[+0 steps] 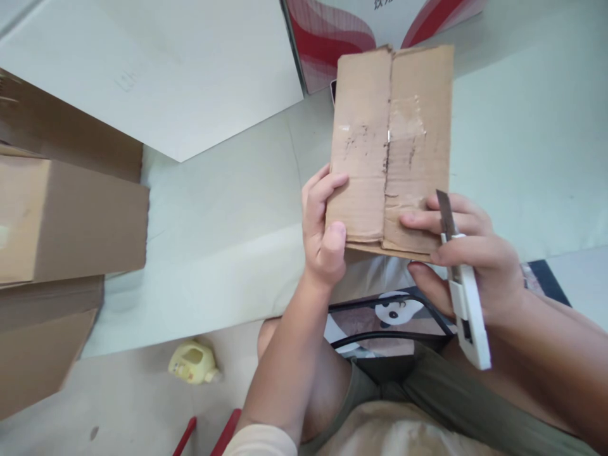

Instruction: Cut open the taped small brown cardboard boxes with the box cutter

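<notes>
A small brown cardboard box (361, 183) is held up in front of me, its seam running lengthwise between two flaps, with dark scuffs and bits of clear tape on it. My left hand (325, 231) grips its lower left side, thumb on the near corner. On the lower right, my right hand (479, 253) rests its fingers on the box while also holding a white box cutter (468, 304). The cutter's blade is out and points up along the box's right edge. Part of the handle lies over my palm.
Larger cardboard boxes (90, 215) stand at the left. A white box (156, 57) and a red-and-white carton (332, 38) are at the back on the pale table cover (228, 234). Below, a yellow jug (194, 362) sits on the floor. A panda-printed item (396, 309) is near my lap.
</notes>
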Demonstrator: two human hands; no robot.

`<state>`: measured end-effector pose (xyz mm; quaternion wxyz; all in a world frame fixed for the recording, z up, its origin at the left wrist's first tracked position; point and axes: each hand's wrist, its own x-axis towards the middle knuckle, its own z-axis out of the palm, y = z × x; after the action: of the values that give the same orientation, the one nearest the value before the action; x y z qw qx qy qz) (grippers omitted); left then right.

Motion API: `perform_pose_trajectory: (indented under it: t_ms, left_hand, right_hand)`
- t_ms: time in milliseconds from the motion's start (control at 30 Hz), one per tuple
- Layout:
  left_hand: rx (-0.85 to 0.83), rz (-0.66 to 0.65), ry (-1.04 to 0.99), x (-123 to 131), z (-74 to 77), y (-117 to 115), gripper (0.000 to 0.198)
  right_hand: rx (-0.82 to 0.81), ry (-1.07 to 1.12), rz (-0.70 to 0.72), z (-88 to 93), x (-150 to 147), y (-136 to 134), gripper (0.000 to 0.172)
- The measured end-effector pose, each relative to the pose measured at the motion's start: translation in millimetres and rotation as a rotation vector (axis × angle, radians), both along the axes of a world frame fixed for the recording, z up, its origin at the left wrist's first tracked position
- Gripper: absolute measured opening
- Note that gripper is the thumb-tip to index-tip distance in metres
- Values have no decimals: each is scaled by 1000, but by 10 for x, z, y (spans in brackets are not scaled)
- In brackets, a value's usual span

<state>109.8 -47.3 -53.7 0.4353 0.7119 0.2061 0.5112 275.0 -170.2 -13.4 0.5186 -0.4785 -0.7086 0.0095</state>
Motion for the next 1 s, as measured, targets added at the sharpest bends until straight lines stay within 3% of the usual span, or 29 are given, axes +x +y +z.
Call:
perform_pose_trajectory:
  t_ms: [1000]
  left_hand:
    - [-15, -7, -14, 10, 15, -6, 48]
  right_hand:
    - [17, 40, 1, -31, -4, 4, 29]
